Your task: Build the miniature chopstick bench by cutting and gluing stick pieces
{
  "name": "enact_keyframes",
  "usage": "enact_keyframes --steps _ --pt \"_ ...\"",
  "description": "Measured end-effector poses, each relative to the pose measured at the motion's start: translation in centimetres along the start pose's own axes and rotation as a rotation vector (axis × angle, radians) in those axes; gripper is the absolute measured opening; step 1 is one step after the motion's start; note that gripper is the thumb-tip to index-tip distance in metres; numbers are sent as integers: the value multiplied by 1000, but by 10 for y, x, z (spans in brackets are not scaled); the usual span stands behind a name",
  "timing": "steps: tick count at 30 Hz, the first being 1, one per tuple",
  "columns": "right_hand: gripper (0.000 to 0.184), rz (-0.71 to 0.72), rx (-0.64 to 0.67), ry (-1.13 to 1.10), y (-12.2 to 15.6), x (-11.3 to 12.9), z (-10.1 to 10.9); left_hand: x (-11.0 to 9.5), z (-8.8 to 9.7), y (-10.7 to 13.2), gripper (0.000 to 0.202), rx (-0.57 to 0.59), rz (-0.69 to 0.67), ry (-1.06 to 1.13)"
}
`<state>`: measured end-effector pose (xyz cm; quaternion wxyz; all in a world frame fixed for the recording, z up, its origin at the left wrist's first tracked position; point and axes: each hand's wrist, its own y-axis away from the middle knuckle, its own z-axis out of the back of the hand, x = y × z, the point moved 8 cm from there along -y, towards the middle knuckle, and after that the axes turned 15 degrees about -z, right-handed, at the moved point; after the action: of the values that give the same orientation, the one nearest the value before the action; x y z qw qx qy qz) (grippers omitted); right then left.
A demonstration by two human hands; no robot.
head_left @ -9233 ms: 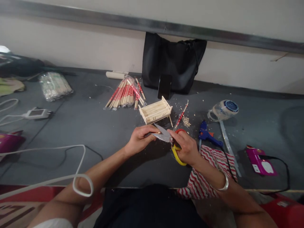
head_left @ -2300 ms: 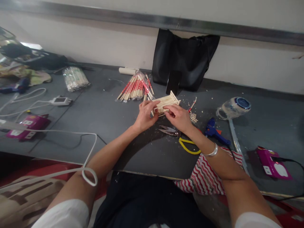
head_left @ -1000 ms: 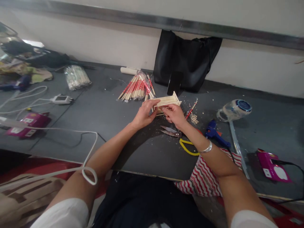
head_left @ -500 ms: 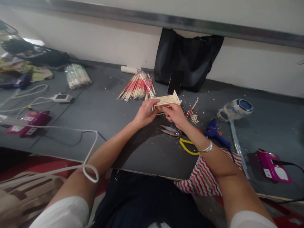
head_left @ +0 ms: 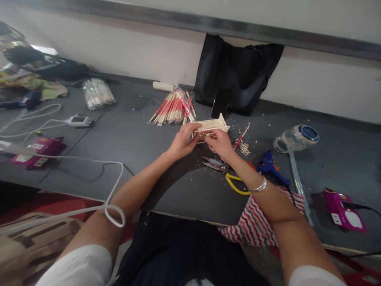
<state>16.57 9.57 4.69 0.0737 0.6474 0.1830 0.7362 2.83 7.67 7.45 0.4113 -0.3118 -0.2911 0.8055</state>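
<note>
A small frame of pale wooden sticks (head_left: 212,125) stands on the dark grey table (head_left: 133,143), just in front of a black bag. My left hand (head_left: 182,142) grips its left end, fingers curled round the sticks. My right hand (head_left: 220,143) pinches the frame's near side from below, fingers closed on it. Scissors (head_left: 230,172) with yellow and red handles lie on the table right beside my right wrist.
A bundle of red-wrapped chopsticks (head_left: 172,108) lies left of the frame, a phone (head_left: 220,103) leans on the black bag (head_left: 238,71). A blue glue gun (head_left: 269,169), striped cloth (head_left: 262,222), clear jar (head_left: 296,137), pink sockets (head_left: 342,204) and white cables (head_left: 68,163) lie about.
Earlier my hands cut a stick with the scissors; the scissors now lie on the table and both hands hold the stick frame. Over the last second they barely moved.
</note>
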Motion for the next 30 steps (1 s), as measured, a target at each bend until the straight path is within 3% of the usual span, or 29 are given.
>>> enact_keyframes --steps 18,30 --pt "13 57 42 11 -6 -3 -1 -4 -1 -1 32 -27 -128 12" --pt "24 82 32 24 -8 -5 1 -3 -2 -1 31 -8 -62 -27"
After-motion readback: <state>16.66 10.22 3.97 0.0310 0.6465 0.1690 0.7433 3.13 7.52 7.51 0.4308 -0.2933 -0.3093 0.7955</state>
